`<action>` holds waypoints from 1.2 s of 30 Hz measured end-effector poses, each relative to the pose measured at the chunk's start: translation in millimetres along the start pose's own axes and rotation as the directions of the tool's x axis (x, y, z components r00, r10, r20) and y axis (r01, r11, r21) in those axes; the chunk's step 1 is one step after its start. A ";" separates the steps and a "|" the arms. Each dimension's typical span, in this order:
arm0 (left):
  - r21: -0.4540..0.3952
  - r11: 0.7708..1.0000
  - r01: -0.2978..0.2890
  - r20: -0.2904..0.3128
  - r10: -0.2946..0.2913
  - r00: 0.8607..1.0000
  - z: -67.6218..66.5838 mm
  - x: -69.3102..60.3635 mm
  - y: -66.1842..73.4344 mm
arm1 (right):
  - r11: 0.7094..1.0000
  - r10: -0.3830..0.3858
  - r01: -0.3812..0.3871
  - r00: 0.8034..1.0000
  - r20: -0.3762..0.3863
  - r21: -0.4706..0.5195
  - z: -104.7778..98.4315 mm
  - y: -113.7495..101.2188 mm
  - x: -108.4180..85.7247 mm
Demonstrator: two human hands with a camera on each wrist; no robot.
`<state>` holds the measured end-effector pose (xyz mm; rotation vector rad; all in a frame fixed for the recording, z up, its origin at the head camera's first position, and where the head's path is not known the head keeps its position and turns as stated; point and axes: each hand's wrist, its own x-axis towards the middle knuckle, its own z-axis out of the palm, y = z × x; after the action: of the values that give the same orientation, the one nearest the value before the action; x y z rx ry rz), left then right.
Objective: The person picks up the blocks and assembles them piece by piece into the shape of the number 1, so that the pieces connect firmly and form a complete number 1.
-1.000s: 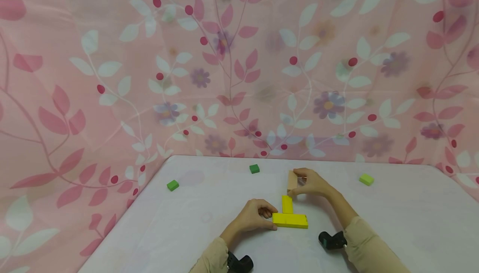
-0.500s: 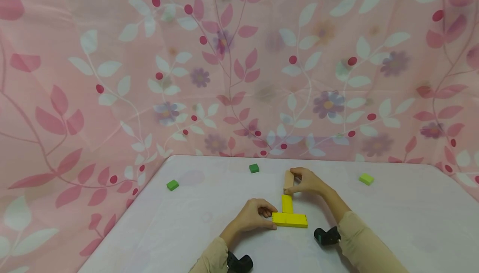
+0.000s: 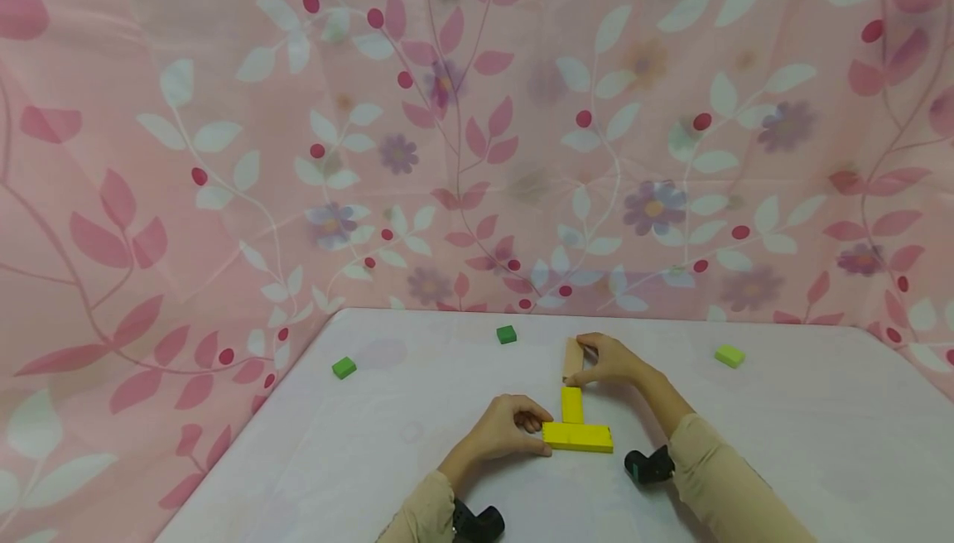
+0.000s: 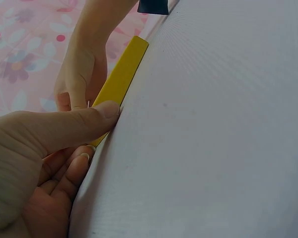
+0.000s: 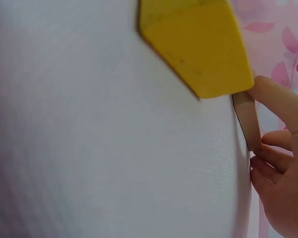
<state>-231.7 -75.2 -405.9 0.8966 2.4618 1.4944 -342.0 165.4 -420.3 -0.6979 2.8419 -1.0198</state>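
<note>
Holding pale wood and bright yellow at once

Pinches, with the right hand (image 3: 617, 361), a wooden block (image 3: 572, 356) at the far part of the table (image 3: 417, 460), thumb at the near end, fingers at the far end. Looks plain, light tan, long, narrow and straight-edged; turns a browner side to the right wrist view. Points lengthwise away from the body, just beyond a short yellow block (image 3: 571, 405) and roughly in line with it; touching or barely apart, cannot tell.

Holds, with the left hand (image 3: 501, 430), the left end of a long yellow block (image 3: 577, 437) between thumb and fingers. Lies crosswise, smooth and glossy on top, darker along the near edge, making a T with the short piece. Farther out, scattered well apart: two green blocks (image 3: 507, 334) and one lime block (image 3: 729, 356).
</note>
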 end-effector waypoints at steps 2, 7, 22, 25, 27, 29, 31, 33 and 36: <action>0.000 1.000 0.010 0.001 -0.010 1.000 1.7 2.3 -6.7 | 1.000 0.008 -0.008 1.000 0.005 0.003 0.0 -1.1 -0.7; 0.006 1.000 0.027 -0.009 -0.027 1.000 6.8 9.4 -30.6 | 1.000 -0.007 0.007 1.000 0.014 -0.001 0.8 -3.1 -1.0; -0.002 1.000 0.004 0.011 -0.004 1.000 -0.6 -0.8 0.2 | 1.000 -0.011 0.011 0.999 0.042 -0.001 2.1 -4.7 -1.7; -0.002 1.000 0.003 0.009 -0.003 1.000 -0.4 -0.5 -0.3 | 1.000 -0.013 0.014 0.999 0.050 -0.012 1.8 -5.2 -1.4; -0.002 1.000 0.004 0.008 -0.004 1.000 -0.2 -0.5 -0.5 | 1.000 -0.019 0.020 0.998 0.056 -0.020 1.5 -5.9 -0.9; -0.005 1.000 0.006 0.007 -0.006 1.000 -0.2 -0.6 -0.4 | 0.999 -0.022 0.024 0.998 0.060 -0.031 1.2 -6.7 -0.4; -0.009 1.000 0.008 0.006 -0.008 1.000 -0.4 -1.0 0.5 | 0.999 -0.028 0.030 0.998 0.061 -0.039 1.1 -8.0 -0.2; -0.012 1.000 0.009 0.008 -0.009 1.000 -0.8 -1.3 1.6 | 0.999 -0.023 0.026 0.998 0.060 -0.039 1.3 -9.3 0.1; -0.012 1.000 0.007 0.013 -0.007 1.000 -0.8 -0.9 1.4 | 0.999 -0.005 0.007 0.999 0.052 -0.050 3.1 -11.0 0.4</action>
<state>-230.6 -75.8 -404.4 0.8921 2.4415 1.4947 -337.4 155.9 -416.1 -0.7259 2.8317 -0.9208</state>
